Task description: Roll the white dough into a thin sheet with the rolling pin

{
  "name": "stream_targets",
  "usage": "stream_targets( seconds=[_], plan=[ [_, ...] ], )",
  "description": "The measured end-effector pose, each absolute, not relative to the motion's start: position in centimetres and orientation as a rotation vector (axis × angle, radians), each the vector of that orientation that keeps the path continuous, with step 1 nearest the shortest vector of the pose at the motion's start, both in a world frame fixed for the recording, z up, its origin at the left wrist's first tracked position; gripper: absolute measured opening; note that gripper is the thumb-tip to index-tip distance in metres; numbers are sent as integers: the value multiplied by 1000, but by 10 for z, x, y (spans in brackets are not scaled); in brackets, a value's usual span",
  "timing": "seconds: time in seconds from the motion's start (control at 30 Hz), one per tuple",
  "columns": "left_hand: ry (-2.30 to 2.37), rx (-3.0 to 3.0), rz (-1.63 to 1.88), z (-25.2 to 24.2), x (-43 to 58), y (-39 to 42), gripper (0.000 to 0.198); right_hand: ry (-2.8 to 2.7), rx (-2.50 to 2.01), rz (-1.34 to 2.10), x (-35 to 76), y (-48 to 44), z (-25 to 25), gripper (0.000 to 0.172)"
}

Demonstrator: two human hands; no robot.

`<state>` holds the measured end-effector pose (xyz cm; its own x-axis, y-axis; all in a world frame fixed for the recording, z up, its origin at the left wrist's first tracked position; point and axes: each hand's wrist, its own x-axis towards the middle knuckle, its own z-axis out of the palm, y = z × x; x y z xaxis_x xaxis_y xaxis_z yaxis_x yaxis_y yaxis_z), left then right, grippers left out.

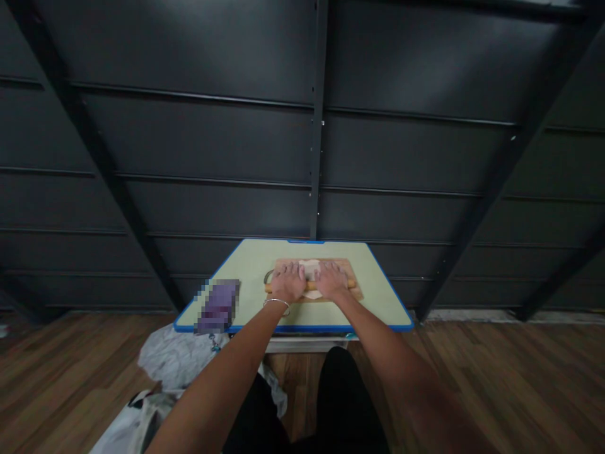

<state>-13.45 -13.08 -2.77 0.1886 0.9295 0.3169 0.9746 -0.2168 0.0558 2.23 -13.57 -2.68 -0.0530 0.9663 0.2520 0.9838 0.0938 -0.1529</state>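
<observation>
A wooden rolling pin lies crosswise over a thin, pale sheet of dough on a wooden cutting board. Flat across the pin's left part rests my left hand, its fingers stretched forward. My right hand lies on the right part in the same way, fingers extended beyond the pin. Between the two hands, the middle of the pin and some of the dough show. Both hands cover the rest of the dough sheet. At the board's left edge is a dark loop.
The board sits on a pale table with a blue rim. A purple item, partly pixelated, lies at its left. Crumpled whitish plastic is on the wooden floor at left. Behind the table stands a dark panelled wall.
</observation>
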Motion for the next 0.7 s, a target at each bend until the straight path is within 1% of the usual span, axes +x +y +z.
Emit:
stream_targets(
  seconds=[0.2, 0.33, 0.5, 0.6, 0.7],
  plan=[
    [-1898, -2313, -410, -17, -130, -121, 55, -2147, -1912, -77, 23, -121, -18, 47],
    [-1890, -2348, -356, -9, -129, -120, 51, -2138, -1912, -123, 23, -116, -12, 42],
    [-1888, -2384, -269, -9, -129, -109, 51, -2167, -1956, -29, 20, -114, -1, 42],
    [-1940, -2401, -279, -8, -129, -100, 52, -2189, -1956, 23, 19, -111, 5, 41],
    [-1996, -2396, -335, -5, -129, -94, 53, -2156, -1952, -13, 18, -105, 7, 43]
  ],
)
